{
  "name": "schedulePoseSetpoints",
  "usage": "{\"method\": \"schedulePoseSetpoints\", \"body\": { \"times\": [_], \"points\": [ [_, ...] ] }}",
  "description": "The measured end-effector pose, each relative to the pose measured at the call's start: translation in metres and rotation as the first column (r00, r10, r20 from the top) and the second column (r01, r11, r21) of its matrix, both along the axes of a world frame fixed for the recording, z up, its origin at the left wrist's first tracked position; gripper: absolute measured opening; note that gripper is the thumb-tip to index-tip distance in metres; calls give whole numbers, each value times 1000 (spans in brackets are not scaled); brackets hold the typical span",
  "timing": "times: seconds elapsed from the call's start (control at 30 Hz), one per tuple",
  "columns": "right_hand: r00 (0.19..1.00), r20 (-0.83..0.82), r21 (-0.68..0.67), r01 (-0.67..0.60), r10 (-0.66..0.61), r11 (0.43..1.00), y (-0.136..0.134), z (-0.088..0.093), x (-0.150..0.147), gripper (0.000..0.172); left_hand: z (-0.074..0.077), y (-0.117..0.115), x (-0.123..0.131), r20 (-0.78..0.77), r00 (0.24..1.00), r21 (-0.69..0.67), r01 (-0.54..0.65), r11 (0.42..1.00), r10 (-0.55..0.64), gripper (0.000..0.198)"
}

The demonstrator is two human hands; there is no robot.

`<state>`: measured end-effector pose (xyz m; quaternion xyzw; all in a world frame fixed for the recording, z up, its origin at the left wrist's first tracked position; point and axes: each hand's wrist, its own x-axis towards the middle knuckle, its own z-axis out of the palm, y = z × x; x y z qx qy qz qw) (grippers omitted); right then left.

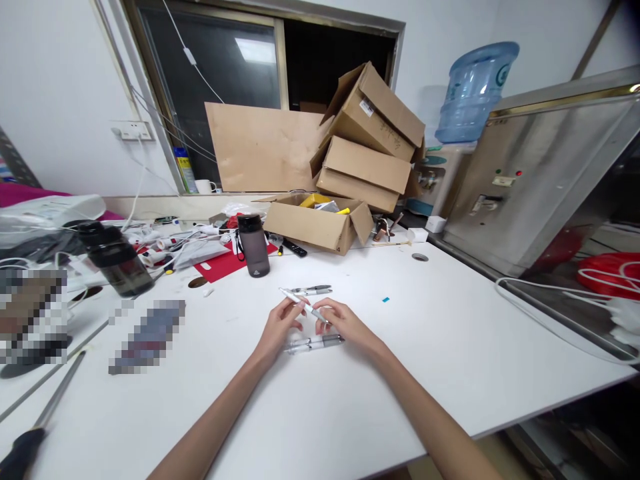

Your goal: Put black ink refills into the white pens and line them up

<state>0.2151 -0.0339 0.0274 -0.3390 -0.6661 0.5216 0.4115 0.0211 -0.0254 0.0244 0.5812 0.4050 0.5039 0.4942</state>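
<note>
Head view: left hand [281, 325] pinches a white-and-grey pen [314, 311] near mid-barrel; right hand [343, 321] closes its fingertips on the grey end. The pen is between the far pens [316, 291] and near pens [325, 342] on the white table [450, 320]. Uneven finger pressure could make it slip. Tumbler [255, 248] logo and carton [373, 110] handwriting: illegible.

A grey bottle [255, 248] stands by a red sheet [220, 267], with a remote [295, 249] between it and an open carton [307, 227]. Two more cartons [363, 172] are stacked before the window [210, 67], left of a blue jug [475, 93] on its dispenser [445, 173]; a screwdriver [25, 445] lies at the left, a blue scrap [385, 299] right of centre.
</note>
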Motion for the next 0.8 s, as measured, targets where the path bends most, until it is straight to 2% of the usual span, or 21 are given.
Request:
{"method": "schedulePoseSetpoints", "body": {
  "times": [0.1,0.2,0.27,0.4,0.53,0.67,0.73,0.8],
  "points": [
    [999,36,33,-9,8,999,0,-3,-1,33,1,-1,1,3,999,-19,49,999,-49,38],
    [999,29,68,39,-41,997,4,-6,-1,32,1,-3,3,-41,996,-33,73,997,-74,37],
    [996,1,106,85,-85,991,7,-6,-2,31,2,-4,4,-82,991,-29,106,994,-108,35],
    [990,-85,146,123,-112,982,10,-3,-5,32,4,-6,4,-163,956,6,247,969,-242,33],
    [978,-140,144,173,-153,974,9,1,-5,30,9,-8,2,-260,929,12,277,961,-265,35],
    [924,-267,49,298,-275,953,13,3,3,28,7,-7,-1,-278,932,21,250,968,-234,39],
    [861,-389,-46,336,-326,941,17,3,10,27,4,-3,-4,-265,941,8,221,975,-210,41],
    [783,-518,-142,318,-344,937,21,3,15,23,0,1,-8,-273,948,-11,164,986,-160,43]
  ]
}}
